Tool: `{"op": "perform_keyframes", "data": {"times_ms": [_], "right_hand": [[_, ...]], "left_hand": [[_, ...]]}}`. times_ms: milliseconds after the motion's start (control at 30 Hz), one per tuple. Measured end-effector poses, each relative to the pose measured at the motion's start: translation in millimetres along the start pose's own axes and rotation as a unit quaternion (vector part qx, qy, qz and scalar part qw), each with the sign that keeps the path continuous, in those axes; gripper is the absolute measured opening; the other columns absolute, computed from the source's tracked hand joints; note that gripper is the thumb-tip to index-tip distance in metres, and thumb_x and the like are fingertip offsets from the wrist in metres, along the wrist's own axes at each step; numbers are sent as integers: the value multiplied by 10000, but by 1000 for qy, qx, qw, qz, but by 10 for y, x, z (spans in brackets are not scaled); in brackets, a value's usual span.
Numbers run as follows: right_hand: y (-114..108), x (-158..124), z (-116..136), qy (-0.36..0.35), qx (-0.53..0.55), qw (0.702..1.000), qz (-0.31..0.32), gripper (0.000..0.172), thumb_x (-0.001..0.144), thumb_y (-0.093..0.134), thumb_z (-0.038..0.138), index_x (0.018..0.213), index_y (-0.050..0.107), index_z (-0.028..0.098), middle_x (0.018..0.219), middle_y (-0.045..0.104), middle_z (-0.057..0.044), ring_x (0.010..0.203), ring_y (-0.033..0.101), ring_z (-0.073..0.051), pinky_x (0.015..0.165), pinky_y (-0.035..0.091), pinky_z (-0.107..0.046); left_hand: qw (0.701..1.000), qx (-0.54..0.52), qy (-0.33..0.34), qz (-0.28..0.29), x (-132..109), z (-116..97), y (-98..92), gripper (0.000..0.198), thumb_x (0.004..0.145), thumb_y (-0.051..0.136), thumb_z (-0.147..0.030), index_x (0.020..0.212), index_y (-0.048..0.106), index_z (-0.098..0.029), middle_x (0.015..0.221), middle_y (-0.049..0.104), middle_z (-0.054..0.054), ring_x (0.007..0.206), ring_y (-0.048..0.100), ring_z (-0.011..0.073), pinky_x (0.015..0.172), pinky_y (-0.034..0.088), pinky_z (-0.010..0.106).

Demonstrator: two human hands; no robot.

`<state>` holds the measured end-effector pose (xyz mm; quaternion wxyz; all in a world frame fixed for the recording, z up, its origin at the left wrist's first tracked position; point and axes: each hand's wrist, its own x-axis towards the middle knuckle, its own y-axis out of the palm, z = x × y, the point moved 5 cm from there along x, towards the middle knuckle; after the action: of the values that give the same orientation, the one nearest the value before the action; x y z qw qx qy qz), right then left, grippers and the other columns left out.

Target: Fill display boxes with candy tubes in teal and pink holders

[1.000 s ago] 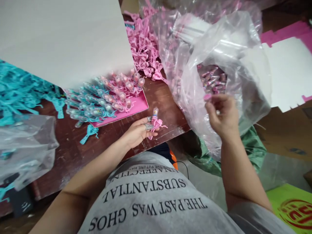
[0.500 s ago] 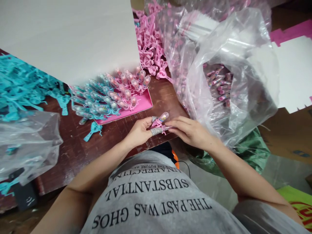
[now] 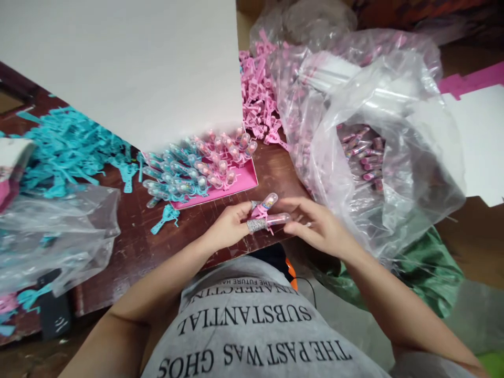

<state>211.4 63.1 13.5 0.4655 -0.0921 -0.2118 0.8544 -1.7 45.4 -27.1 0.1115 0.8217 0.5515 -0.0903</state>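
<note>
My left hand pinches a pink plastic holder with a clear capsule at the table's near edge; its thumb and a finger wear grey wraps. My right hand meets it from the right, its fingertips closed on a second clear tube lying against the holder. Just beyond the hands, a pink tray carries rows of finished pink and blue capsule pieces. To the right, a big clear plastic bag holds loose tubes.
A large white board covers the back of the brown table. Blue holders are heaped at left, pink holders at the back. A crumpled clear bag lies at left. White and pink cardboard sits at right.
My right hand left the big bag with a tube and came down to my left hand. The tube now rests against the holder. The view shifted slightly left.
</note>
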Motion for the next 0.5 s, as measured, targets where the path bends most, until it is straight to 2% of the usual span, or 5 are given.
{"op": "perform_keyframes", "data": {"times_ms": [133, 267, 333, 433, 500], "right_hand": [[-113, 63, 234, -204, -181, 961, 52, 633, 1009, 721, 308, 1595, 484, 352, 1735, 378, -115, 1324, 677, -255, 946, 663, -386], [-50, 133, 429, -281, -124, 941, 145, 313, 1069, 626, 266, 1381, 649, 289, 1447, 694, -63, 1169, 754, -161, 896, 651, -275], [-115, 203, 505, -273, -94, 948, 136, 251, 1047, 676, 341, 1291, 687, 289, 1244, 782, -29, 1106, 772, -162, 915, 652, -290], [-332, 411, 513, -200, -176, 964, 7, 219, 1014, 711, 428, 1211, 724, 334, 1171, 795, -21, 1026, 779, -227, 877, 660, -399], [-431, 584, 470, -148, -268, 948, -90, 203, 1002, 710, 482, 1153, 739, 350, 1144, 791, -29, 1002, 765, -275, 824, 639, -455]], "left_hand": [[973, -68, -183, 124, -144, -31, 127, 319, 916, 730, -445, 1065, 753, -164, 592, 593, -59, 387, 342, 27, 379, 236, 160], [978, 29, -108, 175, -275, -252, 159, 361, 942, 688, -509, 1058, 752, -173, 791, 746, 35, 529, 591, 101, 492, 484, 223], [979, 195, 19, 50, -286, -456, -29, 372, 956, 701, -532, 1111, 770, -201, 1003, 802, 83, 800, 735, 185, 744, 614, 324], [870, 419, 167, -196, -308, -785, -388, 329, 965, 723, -514, 1134, 779, -237, 1389, 736, 104, 1298, 671, 323, 1125, 521, 500], [806, 507, 203, -226, -230, -859, -526, 207, 1009, 667, -416, 1058, 774, -246, 1532, 654, 63, 1478, 543, 352, 1233, 404, 570]]}}
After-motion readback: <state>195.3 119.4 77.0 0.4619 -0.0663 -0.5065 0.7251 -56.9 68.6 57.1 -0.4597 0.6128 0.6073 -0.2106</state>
